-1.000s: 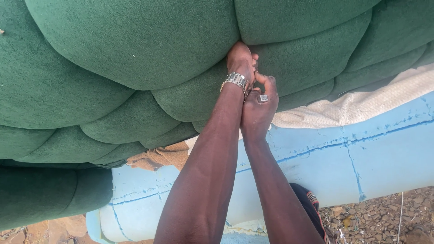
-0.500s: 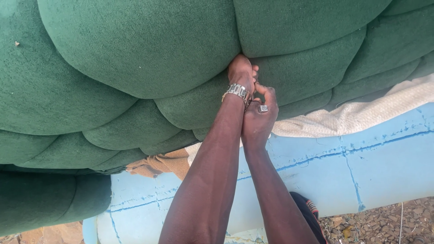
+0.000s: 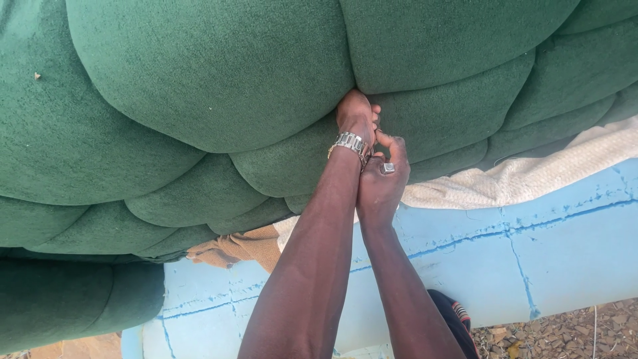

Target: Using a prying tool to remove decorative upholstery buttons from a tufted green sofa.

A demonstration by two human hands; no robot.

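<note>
The green tufted cushion cover (image 3: pixel 199 86) fills the upper two thirds of the view, its padded lobes divided by deep seams that fan out from a tuft point just above centre; the long seams run roughly from 8 o'clock towards 2 o'clock. At that tuft point the left hand (image 3: pixel 355 114) is pushed into the crease, fingers curled in and pinching the green fabric (a metal watch (image 3: pixel 350 141) sits on its wrist). Just beside it at 5 o'clock, touching it, the right hand (image 3: pixel 382 179) is clenched on the same fold, thumb pressed up against the fabric and a square-faced ring (image 3: pixel 387 168) on one finger. Below the cover, a cream woven fabric (image 3: pixel 531 173) edge runs out towards 3 o'clock, and a tan cloth (image 3: pixel 232 247) bunches at 7 o'clock. Beneath these lies pale blue foam (image 3: pixel 531 252) with darker blue lines crossing it. At 5 o'clock, dry ground litter (image 3: pixel 565 332) shows beyond the foam.
</note>
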